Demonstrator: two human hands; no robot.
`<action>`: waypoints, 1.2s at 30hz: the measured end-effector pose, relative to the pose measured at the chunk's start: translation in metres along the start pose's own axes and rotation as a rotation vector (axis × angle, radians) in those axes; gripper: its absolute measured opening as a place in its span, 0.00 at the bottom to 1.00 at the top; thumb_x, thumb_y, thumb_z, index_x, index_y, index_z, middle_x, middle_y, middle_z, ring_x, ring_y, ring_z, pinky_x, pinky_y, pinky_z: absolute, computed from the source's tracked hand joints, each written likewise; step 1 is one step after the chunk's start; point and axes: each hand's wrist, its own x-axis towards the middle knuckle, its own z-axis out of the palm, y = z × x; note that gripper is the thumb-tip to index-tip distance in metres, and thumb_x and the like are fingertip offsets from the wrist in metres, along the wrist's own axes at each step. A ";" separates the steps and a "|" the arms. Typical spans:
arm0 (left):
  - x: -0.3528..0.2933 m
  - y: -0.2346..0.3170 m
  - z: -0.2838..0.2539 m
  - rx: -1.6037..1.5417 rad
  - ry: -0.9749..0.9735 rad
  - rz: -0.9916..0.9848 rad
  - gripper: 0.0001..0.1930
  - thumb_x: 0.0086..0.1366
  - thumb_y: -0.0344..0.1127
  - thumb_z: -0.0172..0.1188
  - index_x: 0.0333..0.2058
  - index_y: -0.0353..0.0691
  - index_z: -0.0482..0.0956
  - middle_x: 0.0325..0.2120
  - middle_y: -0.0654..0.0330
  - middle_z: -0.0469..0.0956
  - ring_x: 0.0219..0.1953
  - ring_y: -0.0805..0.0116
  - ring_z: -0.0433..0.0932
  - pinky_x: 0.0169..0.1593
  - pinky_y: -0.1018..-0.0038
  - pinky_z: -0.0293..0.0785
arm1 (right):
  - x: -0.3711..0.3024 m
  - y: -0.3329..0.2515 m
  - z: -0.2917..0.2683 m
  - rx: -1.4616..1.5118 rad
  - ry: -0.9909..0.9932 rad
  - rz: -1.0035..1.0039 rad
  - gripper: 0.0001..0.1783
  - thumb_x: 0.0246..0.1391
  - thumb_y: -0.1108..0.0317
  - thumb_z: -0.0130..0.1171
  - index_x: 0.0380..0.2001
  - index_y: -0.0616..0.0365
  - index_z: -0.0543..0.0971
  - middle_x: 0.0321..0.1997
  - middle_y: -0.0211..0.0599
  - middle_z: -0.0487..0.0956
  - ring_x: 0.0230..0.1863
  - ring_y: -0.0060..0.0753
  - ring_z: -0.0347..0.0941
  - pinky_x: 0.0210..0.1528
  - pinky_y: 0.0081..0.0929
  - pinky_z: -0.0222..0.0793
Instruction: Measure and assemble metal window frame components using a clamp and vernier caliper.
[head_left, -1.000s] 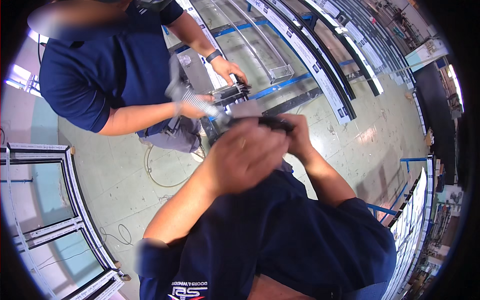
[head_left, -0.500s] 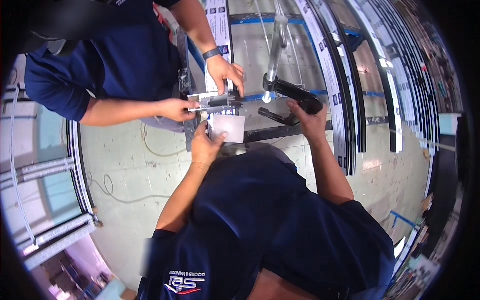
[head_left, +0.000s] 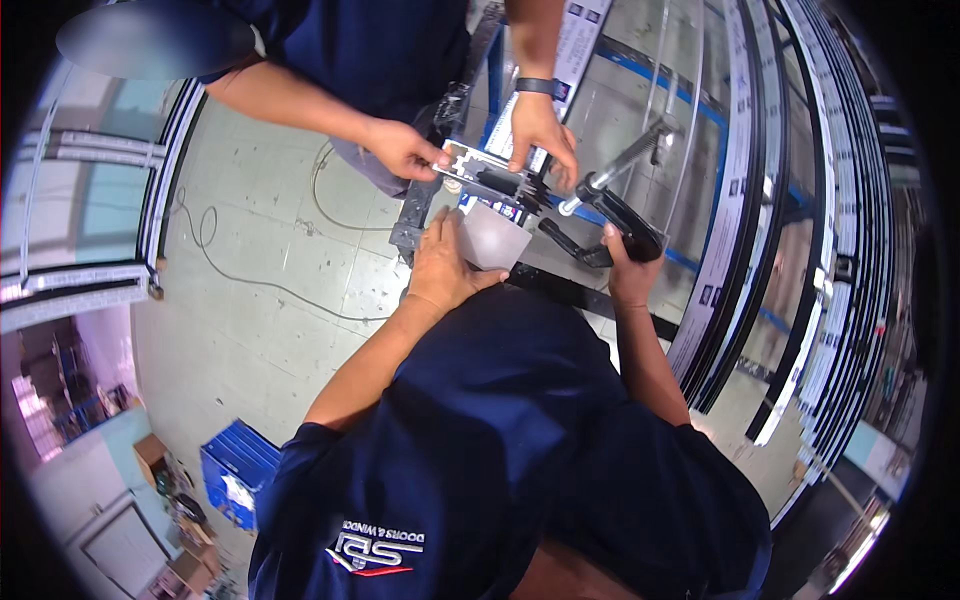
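Observation:
My left hand (head_left: 445, 268) grips a pale, flat square plate (head_left: 494, 240), its fingers along the left edge and the thumb at the near corner. Beyond the plate lies a short cut piece of metal profile (head_left: 480, 168) with dark inserts. A co-worker's two hands, one at its left end (head_left: 410, 150) and one with a wristband (head_left: 540, 135), steady that piece. My right hand (head_left: 632, 272) is closed around a black C-shaped clamp (head_left: 630, 225) with a silver screw rod. The clamp's jaws open toward the profile, apart from it.
A dark bench frame (head_left: 560, 285) with blue bars runs under the work. Long wrapped profiles (head_left: 735, 220) stand in rows on the right. A thin hose (head_left: 270, 285) trails over the tiled floor. A blue crate (head_left: 238, 462) sits at the lower left.
My view has turned, shifting the scene rightward. The clamp's rod now tilts more to the right, and its jaws are nearer the profile. My left thumb has slid from the plate's face to its near edge.

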 end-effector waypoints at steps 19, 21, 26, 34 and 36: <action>-0.054 -0.077 0.020 -1.137 -0.029 -0.421 0.24 0.65 0.33 0.76 0.50 0.37 0.69 0.44 0.58 0.77 0.50 0.62 0.80 0.57 0.66 0.79 | 0.008 -0.002 0.026 0.009 -0.062 0.004 0.09 0.63 0.71 0.71 0.40 0.65 0.83 0.31 0.36 0.85 0.36 0.31 0.83 0.48 0.33 0.80; -0.069 -0.096 0.010 -1.255 -0.014 -0.510 0.20 0.68 0.31 0.73 0.51 0.39 0.70 0.46 0.60 0.78 0.51 0.66 0.81 0.57 0.67 0.79 | 0.008 -0.006 0.035 0.025 -0.057 0.019 0.08 0.63 0.71 0.70 0.39 0.65 0.83 0.30 0.37 0.84 0.36 0.32 0.83 0.49 0.34 0.80; -0.121 -0.170 -0.037 -1.569 0.119 -0.788 0.22 0.76 0.32 0.62 0.65 0.44 0.73 0.54 0.57 0.83 0.53 0.67 0.84 0.52 0.66 0.86 | 0.010 0.000 0.034 -0.016 -0.018 0.033 0.09 0.64 0.69 0.70 0.38 0.63 0.80 0.29 0.38 0.83 0.36 0.35 0.82 0.54 0.44 0.81; -0.106 -0.205 -0.014 -1.247 -0.201 -1.106 0.26 0.76 0.28 0.58 0.70 0.30 0.68 0.61 0.47 0.77 0.56 0.56 0.82 0.46 0.68 0.90 | 0.015 -0.002 0.044 -0.019 -0.034 0.002 0.09 0.65 0.69 0.68 0.37 0.63 0.79 0.30 0.38 0.83 0.35 0.35 0.82 0.52 0.43 0.81; -0.085 -0.195 -0.020 -0.948 -0.440 -0.933 0.27 0.75 0.27 0.58 0.70 0.29 0.68 0.61 0.46 0.77 0.56 0.55 0.82 0.46 0.67 0.91 | 0.016 0.001 0.040 -0.022 -0.004 -0.005 0.10 0.65 0.69 0.69 0.37 0.63 0.79 0.30 0.38 0.82 0.35 0.35 0.82 0.52 0.44 0.81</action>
